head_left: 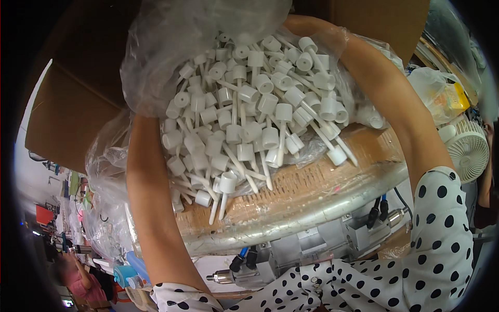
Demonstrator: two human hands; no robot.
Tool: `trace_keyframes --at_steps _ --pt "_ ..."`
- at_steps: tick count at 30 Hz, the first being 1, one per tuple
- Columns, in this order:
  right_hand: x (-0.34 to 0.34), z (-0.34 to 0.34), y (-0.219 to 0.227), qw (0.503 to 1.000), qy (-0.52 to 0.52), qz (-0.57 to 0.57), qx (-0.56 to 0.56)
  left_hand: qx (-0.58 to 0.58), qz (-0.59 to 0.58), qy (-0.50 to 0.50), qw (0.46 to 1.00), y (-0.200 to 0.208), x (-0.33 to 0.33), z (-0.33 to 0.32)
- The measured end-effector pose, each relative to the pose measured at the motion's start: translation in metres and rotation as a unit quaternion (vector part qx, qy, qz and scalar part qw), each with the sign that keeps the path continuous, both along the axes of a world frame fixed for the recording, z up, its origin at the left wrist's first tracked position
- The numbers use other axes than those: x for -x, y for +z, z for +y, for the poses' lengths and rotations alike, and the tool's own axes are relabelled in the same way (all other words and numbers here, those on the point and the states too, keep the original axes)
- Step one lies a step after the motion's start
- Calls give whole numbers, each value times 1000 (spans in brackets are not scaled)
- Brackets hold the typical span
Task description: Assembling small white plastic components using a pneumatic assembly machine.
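A large heap of white caps with long thin stems (pixel 244 119) spills from a clear plastic bag (pixel 208 18) onto cardboard (pixel 312 177). My left forearm (pixel 150 197) reaches up along the heap's left side, and the hand is lost behind the cloudy bag. Around the right side curves my right forearm (pixel 379 73), its hand also hidden by the plastic at the top. The fingers of neither hand show. Several caps lie at the near edge of the heap, stems pointing toward me.
A metal rail (pixel 291 221) edges the cardboard, with a grey pneumatic cylinder (pixel 312 247) below it. Cardboard box flaps (pixel 67 114) rise at the left. A white fan (pixel 468 151) stands at the right. Another person (pixel 86 281) is at the lower left.
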State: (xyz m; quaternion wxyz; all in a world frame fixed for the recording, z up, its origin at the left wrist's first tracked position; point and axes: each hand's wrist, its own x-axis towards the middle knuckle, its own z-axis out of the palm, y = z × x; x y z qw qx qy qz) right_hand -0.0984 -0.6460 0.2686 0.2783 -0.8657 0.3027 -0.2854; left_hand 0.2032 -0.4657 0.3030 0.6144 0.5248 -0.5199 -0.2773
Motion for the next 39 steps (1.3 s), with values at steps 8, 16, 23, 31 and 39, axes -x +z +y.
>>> trace_keyframes --at_steps 8,16,23,31,39 --pt "36 19 -16 999 -9 -35 0 32 43 21 998 -3 34 9" --pt "28 32 -16 997 -24 -75 6 70 81 36 994 11 44 -14" --pt "12 25 -7 992 -32 -120 11 103 103 55 988 19 44 -8" --pt "2 -6 6 985 -42 -168 21 146 132 76 978 10 103 24" --pt "6 6 10 972 -38 -230 27 191 143 107 965 59 20 -2"
